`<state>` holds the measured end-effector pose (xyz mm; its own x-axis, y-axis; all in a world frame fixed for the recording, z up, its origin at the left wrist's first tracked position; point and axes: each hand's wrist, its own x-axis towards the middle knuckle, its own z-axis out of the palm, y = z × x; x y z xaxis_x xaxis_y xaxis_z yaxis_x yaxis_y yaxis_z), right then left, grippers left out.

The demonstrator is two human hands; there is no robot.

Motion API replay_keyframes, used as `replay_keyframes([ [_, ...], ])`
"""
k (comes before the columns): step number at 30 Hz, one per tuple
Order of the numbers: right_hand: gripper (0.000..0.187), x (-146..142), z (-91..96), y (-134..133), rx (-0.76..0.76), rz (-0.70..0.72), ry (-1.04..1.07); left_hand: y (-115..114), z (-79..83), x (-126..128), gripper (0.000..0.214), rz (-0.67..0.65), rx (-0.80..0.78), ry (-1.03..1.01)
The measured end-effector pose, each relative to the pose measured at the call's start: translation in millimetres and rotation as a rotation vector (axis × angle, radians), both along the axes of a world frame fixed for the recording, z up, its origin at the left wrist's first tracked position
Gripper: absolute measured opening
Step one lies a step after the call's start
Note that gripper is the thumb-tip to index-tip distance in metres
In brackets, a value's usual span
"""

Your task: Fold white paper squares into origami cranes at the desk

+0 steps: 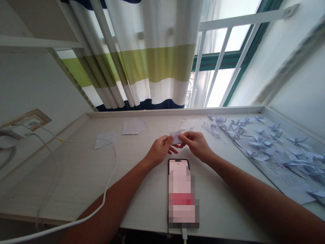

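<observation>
Between my two hands, a small piece of folded white paper [175,136] is held up above the white desk. My left hand [161,148] pinches its left edge between thumb and fingers. On the other side, my right hand [196,144] grips the right edge, thumb on top. The fingers under the paper are partly hidden, and its exact folds are too small to make out. Just below the hands lies a phone [179,189] with a lit screen, partly blurred, a cable plugged into its lower end.
Many folded paper cranes [261,142] cover the right side, some on a printed sheet [281,173]. Stacked paper squares [134,126] and a loose sheet [105,139] lie at left. Torn paper strips [213,128] sit behind the hands. A white cable [115,162] crosses the left side from a wall socket.
</observation>
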<state>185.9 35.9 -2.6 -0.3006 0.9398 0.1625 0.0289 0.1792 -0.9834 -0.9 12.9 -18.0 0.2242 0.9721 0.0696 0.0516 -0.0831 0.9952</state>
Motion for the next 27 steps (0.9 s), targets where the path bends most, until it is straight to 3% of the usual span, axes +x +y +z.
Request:
replay_keyframes([
  [4,0.046,-0.4,-2.6,1.0,0.011,0.006,0.014,-3.3,1.0,0.6,0.057,0.031,0.048,0.018],
  [11,0.036,-1.3,-0.5,-1.0,-0.019,0.225,0.009,-4.5,1.6,-0.7,0.048,0.069,0.168,0.032],
  [16,0.038,-0.9,12.8,-3.3,0.086,0.075,-0.038,-3.9,1.9,0.7,0.045,0.085,0.135,-0.066],
  [19,0.037,0.6,18.8,-4.7,0.132,0.054,-0.109,-4.1,3.5,2.0,0.047,0.147,0.114,-0.137],
  [27,0.034,1.7,12.1,-14.8,0.043,-0.048,0.062,-8.4,5.2,6.7,0.038,0.100,0.196,-0.152],
])
